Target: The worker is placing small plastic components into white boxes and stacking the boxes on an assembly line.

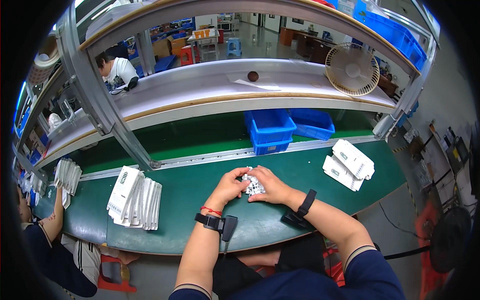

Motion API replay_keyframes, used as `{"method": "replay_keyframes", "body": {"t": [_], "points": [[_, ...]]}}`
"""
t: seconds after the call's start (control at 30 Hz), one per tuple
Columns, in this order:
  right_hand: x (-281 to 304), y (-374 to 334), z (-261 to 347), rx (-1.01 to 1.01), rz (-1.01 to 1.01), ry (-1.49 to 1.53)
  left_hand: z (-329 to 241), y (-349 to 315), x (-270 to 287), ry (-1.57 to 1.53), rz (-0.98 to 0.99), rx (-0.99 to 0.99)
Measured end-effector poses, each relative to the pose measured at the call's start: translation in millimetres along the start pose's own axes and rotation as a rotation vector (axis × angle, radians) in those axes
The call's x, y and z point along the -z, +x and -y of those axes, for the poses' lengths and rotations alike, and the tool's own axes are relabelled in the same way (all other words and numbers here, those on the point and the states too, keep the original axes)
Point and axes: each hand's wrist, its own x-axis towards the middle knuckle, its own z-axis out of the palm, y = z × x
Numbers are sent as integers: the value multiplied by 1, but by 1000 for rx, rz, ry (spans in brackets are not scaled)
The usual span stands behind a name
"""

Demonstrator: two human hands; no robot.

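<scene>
A heap of small white pieces [255,186] lies on the green tabletop in front of me, too small to make out singly. My left hand [229,189] is curled against the heap's left side, thumb and fingers closing on some of the pieces. From the right, my right hand [271,187] arches round the same heap with its thumb and fingers apart, touching the pieces. Both palms face inward, and the hands partly hide the heap. To the left stands a row of flat white cartons [134,199], overlapping on the table. More white cartons [348,165] lie stacked at the right.
Blue bins [272,131] stand at the back, below a long white shelf [200,82]. On that shelf are a dark round ball [253,76] and a round fan guard [352,70]. At far left a co-worker's arm [54,215] reaches toward other white cartons [67,175].
</scene>
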Motion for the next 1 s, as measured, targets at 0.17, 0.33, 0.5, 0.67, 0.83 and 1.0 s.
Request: {"method": "replay_keyframes", "body": {"t": [0.17, 0.33, 0.5, 0.67, 0.83, 1.0], "points": [[25, -18, 27, -27, -30, -138, -5, -8, 6, 30, -69, 70], [61, -73, 4, -718, -216, -106, -12, -1, 1, 33, -94, 32], [42, -60, -9, -690, -237, 146, -9, 2, 4, 24, -56, 71], [43, -40, -9, -650, -202, 497, -7, 12, 2, -26, -74, 44], [120, -59, -70, -526, -558, -412, -3, -2, 18, -33, -127, 47], [240, -145, -129, -849, -432, -562, 7, 5, 11, -72, -36, 15]]}}
